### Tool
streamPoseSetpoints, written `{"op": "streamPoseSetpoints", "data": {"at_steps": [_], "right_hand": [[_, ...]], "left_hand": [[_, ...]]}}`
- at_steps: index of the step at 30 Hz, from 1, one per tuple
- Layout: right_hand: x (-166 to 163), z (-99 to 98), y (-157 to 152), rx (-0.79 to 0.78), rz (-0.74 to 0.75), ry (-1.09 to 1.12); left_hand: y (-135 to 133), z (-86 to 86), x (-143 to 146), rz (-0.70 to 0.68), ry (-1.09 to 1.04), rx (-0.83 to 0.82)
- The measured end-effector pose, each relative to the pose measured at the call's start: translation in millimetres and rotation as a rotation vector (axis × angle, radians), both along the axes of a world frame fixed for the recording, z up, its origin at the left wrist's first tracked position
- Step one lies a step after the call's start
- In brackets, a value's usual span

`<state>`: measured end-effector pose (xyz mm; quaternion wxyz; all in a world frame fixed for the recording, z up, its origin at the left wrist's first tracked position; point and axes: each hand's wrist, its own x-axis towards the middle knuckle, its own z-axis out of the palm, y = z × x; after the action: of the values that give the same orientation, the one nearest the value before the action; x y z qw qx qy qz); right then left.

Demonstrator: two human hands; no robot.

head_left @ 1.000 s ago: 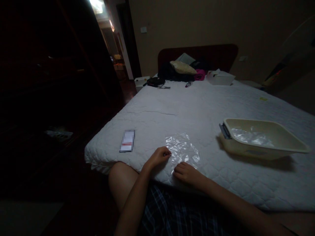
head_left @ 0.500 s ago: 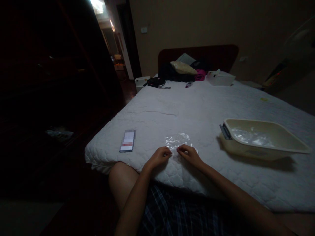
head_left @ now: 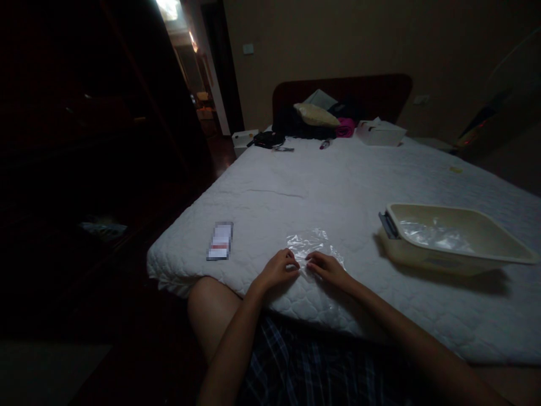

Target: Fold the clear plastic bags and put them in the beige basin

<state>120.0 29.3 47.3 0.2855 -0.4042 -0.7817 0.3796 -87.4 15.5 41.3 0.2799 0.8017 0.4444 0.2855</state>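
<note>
A clear plastic bag (head_left: 310, 243) lies crumpled on the white quilted mattress (head_left: 329, 186) near its front edge. My left hand (head_left: 278, 269) pinches the bag's near left edge with curled fingers. My right hand (head_left: 327, 266) pinches the same edge a little to the right, fingertips almost meeting the left hand's. Both forearms reach up from my lap in plaid shorts.
A cream plastic basin (head_left: 452, 239) with more clear plastic inside sits to the right. A small card packet (head_left: 220, 241) lies to the left. Pillows and clothes (head_left: 315, 119), a white box (head_left: 379, 133) and a black object (head_left: 266, 139) sit at the headboard. The left side is dark.
My right hand moved from the bag's near right corner up and left to meet my left hand, folding the bag over. The bag now looks smaller and bunched.
</note>
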Motion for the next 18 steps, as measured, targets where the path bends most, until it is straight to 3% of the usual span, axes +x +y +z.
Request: {"op": "streamPoseSetpoints", "data": {"at_steps": [7,18], "right_hand": [[2,0.7,-5,0.045,-0.042,0.043],[14,-3.0,-3,0.109,-0.252,0.026]], "left_hand": [[-2,-1.0,4,0.027,0.050,0.035],[-5,-1.0,12,0.091,0.131,0.109]]}}
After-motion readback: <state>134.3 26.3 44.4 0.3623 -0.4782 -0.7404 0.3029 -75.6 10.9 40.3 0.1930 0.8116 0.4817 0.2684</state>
